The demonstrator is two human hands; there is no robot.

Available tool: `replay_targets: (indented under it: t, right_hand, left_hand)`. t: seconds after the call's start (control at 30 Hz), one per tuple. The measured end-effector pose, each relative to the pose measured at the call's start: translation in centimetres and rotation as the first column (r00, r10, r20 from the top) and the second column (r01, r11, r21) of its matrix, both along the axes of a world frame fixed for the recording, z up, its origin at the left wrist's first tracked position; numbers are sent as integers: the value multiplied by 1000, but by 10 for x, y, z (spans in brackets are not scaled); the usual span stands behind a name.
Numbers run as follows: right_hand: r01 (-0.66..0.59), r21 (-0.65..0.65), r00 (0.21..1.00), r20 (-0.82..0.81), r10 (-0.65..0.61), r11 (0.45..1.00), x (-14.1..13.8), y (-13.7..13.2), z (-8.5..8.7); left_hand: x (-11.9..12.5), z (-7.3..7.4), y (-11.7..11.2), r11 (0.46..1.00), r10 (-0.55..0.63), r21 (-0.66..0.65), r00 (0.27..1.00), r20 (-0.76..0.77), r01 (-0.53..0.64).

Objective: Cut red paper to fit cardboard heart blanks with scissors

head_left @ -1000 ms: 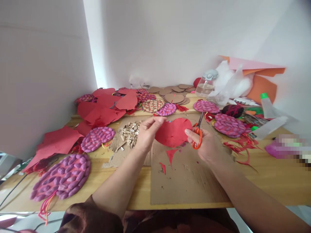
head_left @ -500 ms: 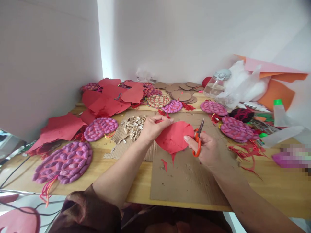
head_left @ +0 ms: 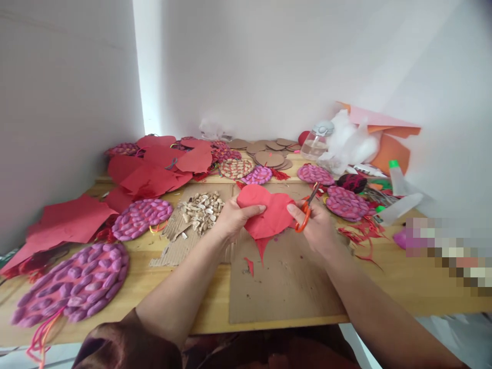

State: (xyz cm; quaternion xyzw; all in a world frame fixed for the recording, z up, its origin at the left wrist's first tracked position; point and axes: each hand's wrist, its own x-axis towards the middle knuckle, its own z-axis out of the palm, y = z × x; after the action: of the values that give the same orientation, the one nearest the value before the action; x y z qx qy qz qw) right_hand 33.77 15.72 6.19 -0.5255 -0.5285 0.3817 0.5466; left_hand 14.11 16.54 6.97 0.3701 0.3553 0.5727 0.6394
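Note:
A red paper heart (head_left: 269,212) is held up over a brown cardboard sheet (head_left: 284,287) in the middle of the table. My left hand (head_left: 234,218) pinches its left lobe, thumb on top. My right hand (head_left: 317,225) grips orange-handled scissors (head_left: 305,210), whose blades point up and to the right at the heart's right edge. Small red paper scraps (head_left: 249,265) lie on the cardboard below the heart.
Pink pebble-like round mats (head_left: 71,284) (head_left: 141,218) (head_left: 347,202) lie around the wooden table (head_left: 161,279). Red paper sheets (head_left: 149,171) pile at the left and a heap of pale shells (head_left: 202,209) is nearby. Cardboard discs (head_left: 271,151), a clear bottle (head_left: 317,138) and orange sheets (head_left: 388,148) stand at the back.
The heart has been turned in my hands, and my left hand has shifted its grip lower on the left lobe. The scissors stay at its right edge. The camera view has shifted.

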Motion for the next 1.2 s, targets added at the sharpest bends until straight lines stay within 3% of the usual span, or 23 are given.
replay_targets:
  t: [0.13,0.23,0.33,0.53,0.6,0.67,0.73,0.8,0.93,1.0,1.1,1.2]
  right_hand:
    - [-55,67,992,113,47,996,12,6,20]
    - [-147,20,968,206,140,989,13,8,26]
    - [-134,-36,976,166,138,990,8,8,25]
    - [-124,-89,992,-11,123,988,7,10,32]
    - [-116,-80,993,20,118,990,16,11,37]
    - [-106,-82,979,167,118,991,28,10,44]
    - [-109,-119,899,412,149,987,40,6,54]
    - [-148,-203,795,557,239,968,49,0,70]
    - [-258,-385,655,605,453,886,60,-13,105]
    - [-312,-410,585,628,513,857,61,-16,117]
    - [-373,-405,489,678,548,835,58,-19,122]
    - [-348,-360,332,816,473,865,50,-19,121]
  left_hand:
    - [1,2,-4,999,-29,16,997,-74,30]
    - [1,1,-6,997,-40,54,989,-142,48]
    - [1,-1,-7,995,-58,72,982,-180,72]
    - [0,1,-7,994,-112,3,989,-93,112]
    - [-1,3,-7,994,-107,-6,992,-71,107]
    - [-3,5,-6,994,-105,-10,993,-55,104]
    - [-4,5,-6,994,-105,-10,993,-50,105]
    - [-5,4,-5,994,-110,-20,992,-59,109]
    - [-7,4,-5,994,-110,-33,991,-71,108]
    - [-7,6,-6,993,-114,-28,991,-64,113]
    - [-7,9,-8,991,-130,-41,990,-58,127]
    - [-7,10,-9,992,-122,-48,991,-53,120]
